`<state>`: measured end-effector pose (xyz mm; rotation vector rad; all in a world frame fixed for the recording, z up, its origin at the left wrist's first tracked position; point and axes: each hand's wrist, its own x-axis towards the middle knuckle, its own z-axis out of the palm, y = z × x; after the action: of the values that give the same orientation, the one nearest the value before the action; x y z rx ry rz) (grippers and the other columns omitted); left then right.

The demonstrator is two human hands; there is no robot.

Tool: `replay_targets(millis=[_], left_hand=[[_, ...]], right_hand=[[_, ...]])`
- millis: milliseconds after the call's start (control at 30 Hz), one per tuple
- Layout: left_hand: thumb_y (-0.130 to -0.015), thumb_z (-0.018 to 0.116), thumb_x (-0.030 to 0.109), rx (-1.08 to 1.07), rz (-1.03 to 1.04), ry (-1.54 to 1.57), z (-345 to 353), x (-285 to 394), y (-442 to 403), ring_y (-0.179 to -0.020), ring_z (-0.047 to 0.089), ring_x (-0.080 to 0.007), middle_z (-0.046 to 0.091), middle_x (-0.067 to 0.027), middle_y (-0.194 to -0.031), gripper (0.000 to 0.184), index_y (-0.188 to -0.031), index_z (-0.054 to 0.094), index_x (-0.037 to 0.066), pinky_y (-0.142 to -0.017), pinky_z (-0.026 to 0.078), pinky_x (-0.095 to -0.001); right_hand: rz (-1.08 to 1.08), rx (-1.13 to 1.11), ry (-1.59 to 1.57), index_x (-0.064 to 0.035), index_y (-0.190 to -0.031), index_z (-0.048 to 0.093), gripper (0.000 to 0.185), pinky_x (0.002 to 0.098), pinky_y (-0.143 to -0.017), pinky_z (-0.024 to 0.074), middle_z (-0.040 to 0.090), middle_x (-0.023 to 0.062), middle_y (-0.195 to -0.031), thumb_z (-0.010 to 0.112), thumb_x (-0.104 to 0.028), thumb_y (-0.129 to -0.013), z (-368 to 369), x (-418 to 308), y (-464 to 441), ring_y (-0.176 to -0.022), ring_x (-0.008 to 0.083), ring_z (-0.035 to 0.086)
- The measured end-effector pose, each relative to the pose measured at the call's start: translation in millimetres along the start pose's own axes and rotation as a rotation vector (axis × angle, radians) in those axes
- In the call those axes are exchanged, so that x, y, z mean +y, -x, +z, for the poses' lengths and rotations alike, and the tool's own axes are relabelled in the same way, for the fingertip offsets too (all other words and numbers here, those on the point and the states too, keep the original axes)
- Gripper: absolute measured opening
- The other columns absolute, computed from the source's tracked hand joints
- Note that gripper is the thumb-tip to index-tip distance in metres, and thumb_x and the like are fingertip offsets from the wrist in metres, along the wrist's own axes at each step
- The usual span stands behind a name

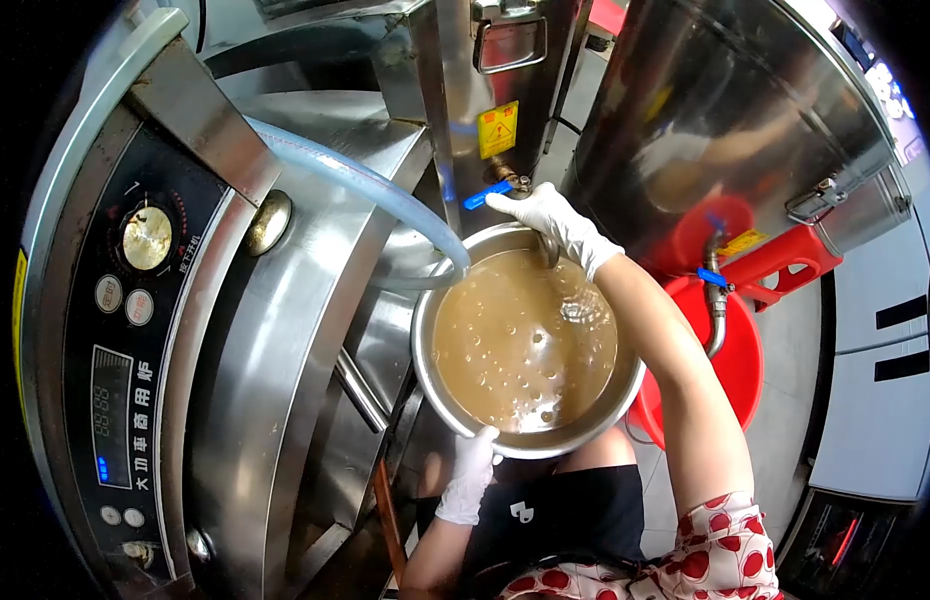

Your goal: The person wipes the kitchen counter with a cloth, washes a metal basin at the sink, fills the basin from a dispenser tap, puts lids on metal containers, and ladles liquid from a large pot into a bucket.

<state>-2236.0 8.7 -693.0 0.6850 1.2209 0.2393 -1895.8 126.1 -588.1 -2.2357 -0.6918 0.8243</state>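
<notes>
Bowl (pixel 533 446) of steel sits at the middle of the scene, just beyond the person's knees, with cloudy brown liquid (pixel 515 335) in it; what bears it underneath is hidden. Bubbles and glare break up the surface, so the bottom cannot be made out. The gloved left hand (pixel 471 478) touches the near left rim, its thumb at the edge; its other fingers are partly hidden, and I cannot tell how firmly they close. The gloved right hand (pixel 553 222) is above the far rim, its fingertips at the blue handle (pixel 487 194) of a tap; whether they grip or only touch it, I cannot tell. That hand covers much of the tap's spout (pixel 550 250). A clear hose (pixel 355 178) reaches the bowl's left rim, its open end hard to see. At right, the forearm hides part of a red bucket (pixel 747 355) below a second tap (pixel 718 320). A steel barrel (pixel 715 110) is cut off at the far edge. On the left, the cooker panel's (pixel 110 330) display is too dim to read.
</notes>
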Motion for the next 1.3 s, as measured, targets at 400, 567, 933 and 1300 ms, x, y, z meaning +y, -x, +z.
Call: replay_targets(millis=[400,567,933,1300], left_hand=[[-0.072,0.056,0.001,-0.033,-0.007,0.048,-1,7,4,-0.059,0.057,-0.0161,0.058,-0.0081,-0.086,0.035,-0.106,0.052,-0.001,-0.038,0.042,-0.0259],[-0.072,0.055,-0.001,-0.010,-0.033,0.040,-1,8,3,-0.053,0.054,-0.0153,0.057,-0.0085,-0.081,0.031,-0.103,0.051,-0.002,-0.033,0.037,-0.0254],[-0.073,0.054,-0.001,-0.016,-0.030,0.105,-1,13,9,-0.048,0.051,-0.0148,0.056,-0.0085,-0.078,0.027,-0.100,0.051,-0.002,-0.031,0.033,-0.0239],[-0.073,0.052,-0.002,-0.015,0.019,0.052,-4,12,7,-0.052,0.054,-0.0158,0.057,-0.0100,-0.080,0.031,-0.103,0.051,-0.005,-0.035,0.039,-0.0248]], right_hand=[[0.116,0.055,0.102,0.0180,-0.116,0.039,0.118,0.0329,-0.086,0.0461,0.057,0.0274,-0.110,0.063,-0.078,-0.052,7,-1,-1,-0.103,0.0311,0.058],[0.047,0.207,0.002,0.0235,-0.101,0.043,0.095,0.0484,-0.044,0.0500,0.058,0.0305,-0.085,0.074,-0.057,-0.061,17,5,-5,-0.066,0.0398,0.064],[0.055,0.180,0.056,0.0205,-0.089,0.053,0.085,0.0457,-0.045,0.0498,0.060,0.0251,-0.074,0.069,-0.060,-0.065,15,3,-5,-0.063,0.0342,0.064],[0.036,-0.019,-0.130,0.0131,-0.094,0.060,0.085,0.0383,-0.065,0.0487,0.063,0.0224,-0.086,0.063,-0.068,-0.066,-4,13,8,-0.079,0.0279,0.062]])
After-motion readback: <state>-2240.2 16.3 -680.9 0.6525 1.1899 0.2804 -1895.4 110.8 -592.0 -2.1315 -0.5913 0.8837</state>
